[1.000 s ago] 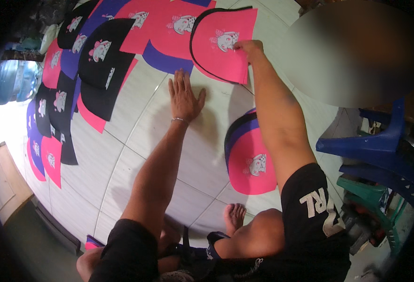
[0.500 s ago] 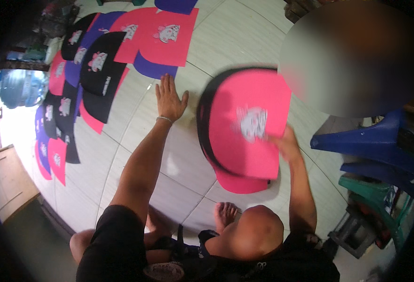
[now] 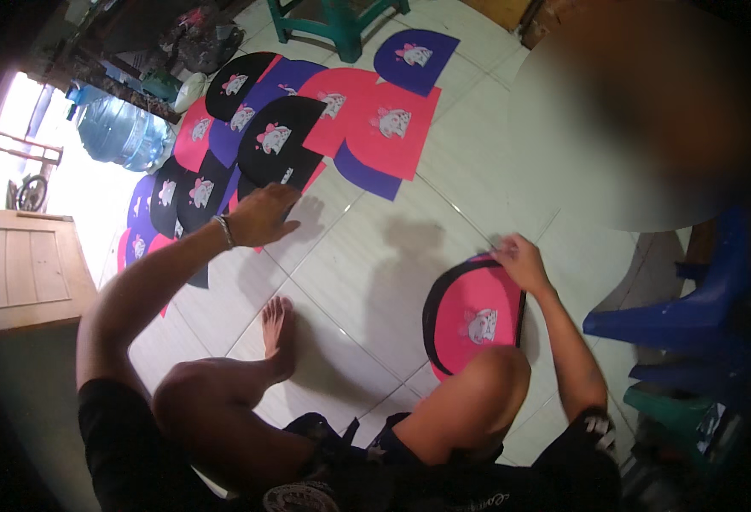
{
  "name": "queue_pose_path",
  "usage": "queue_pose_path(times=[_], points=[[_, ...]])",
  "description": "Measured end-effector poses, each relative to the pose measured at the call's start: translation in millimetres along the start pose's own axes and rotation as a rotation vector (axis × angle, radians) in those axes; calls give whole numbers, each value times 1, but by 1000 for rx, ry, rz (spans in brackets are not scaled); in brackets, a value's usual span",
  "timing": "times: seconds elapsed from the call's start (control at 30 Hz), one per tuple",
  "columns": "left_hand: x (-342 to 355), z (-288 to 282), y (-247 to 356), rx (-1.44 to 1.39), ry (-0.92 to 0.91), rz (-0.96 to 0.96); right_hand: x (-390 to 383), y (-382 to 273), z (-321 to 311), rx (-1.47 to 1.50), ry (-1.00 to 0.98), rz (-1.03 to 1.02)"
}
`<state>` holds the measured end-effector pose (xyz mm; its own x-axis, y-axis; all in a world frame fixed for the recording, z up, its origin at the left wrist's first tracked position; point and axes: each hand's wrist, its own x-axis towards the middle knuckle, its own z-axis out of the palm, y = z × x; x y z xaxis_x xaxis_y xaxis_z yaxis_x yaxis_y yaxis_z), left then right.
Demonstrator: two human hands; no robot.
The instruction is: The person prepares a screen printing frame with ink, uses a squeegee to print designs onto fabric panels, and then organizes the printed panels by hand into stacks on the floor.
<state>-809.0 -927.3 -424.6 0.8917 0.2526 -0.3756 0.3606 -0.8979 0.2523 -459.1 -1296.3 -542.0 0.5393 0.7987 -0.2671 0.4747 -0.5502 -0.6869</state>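
Observation:
My left hand (image 3: 260, 215) hangs over the front of the laid-out pieces, its fingers stretched and thumb apart, holding nothing. Close by is a rounded black piece (image 3: 277, 128) printed with a white cartoon figure. On my right, a stack of rounded flat pieces (image 3: 449, 317), pink on top with a black one showing around it, sits beside my raised knee, which hides its lower part. My right hand (image 3: 520, 263) has its fingers closed at the stack's upper right corner. How many layers they pinch cannot be made out.
More pink (image 3: 409, 136), purple (image 3: 414, 60) and black pieces overlap across the tiled floor. Beyond them stands a green stool (image 3: 341, 30). A clear blue water jug (image 3: 121, 132) is at the far left, a wooden panel (image 3: 30, 269) below it. Blue plastic chairs (image 3: 665, 299) border the right.
The view has shifted. My left hand has moved left, from the bare tiles to the black pieces. My right hand has gone from the printed figure to the stack's upper corner.

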Motion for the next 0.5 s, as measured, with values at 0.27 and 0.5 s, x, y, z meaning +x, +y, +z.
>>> queue_pose_path(times=[0.27,0.5], points=[[121,148,-46,-170,450,122,262,-108,141,-82,326,301],[144,189,-85,-108,443,106,282,-189,229,-213,473,700]])
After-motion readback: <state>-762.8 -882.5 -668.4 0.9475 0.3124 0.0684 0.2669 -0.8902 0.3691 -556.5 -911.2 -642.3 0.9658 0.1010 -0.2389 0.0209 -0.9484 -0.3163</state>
